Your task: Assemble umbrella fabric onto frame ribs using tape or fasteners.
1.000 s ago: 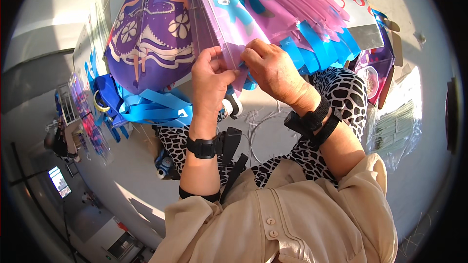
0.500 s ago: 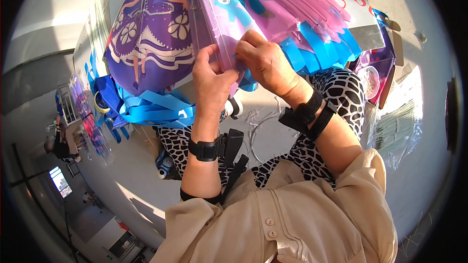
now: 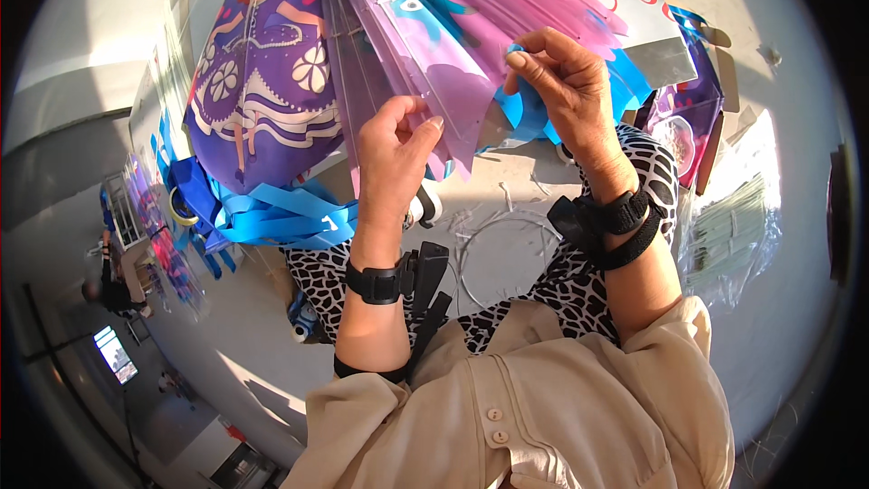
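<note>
My left hand pinches the lower edge of a purple plastic kite printed with cartoon figures. My right hand holds the same kite further right, fingertips closed on its pink edge where a blue ribbon tail hangs. A second purple kite with a cartoon girl in a dress lies to the left. Both wrists wear black straps.
A heap of blue ribbon tails lies under the left kite. A clear bag of pale sticks sits at the right. A grey board is behind my right hand. A tape roll rests on the floor by my black-and-white patterned knees.
My hands have moved apart: the right hand went up and to the right along the kite's edge, the left stayed lower on the kite.
</note>
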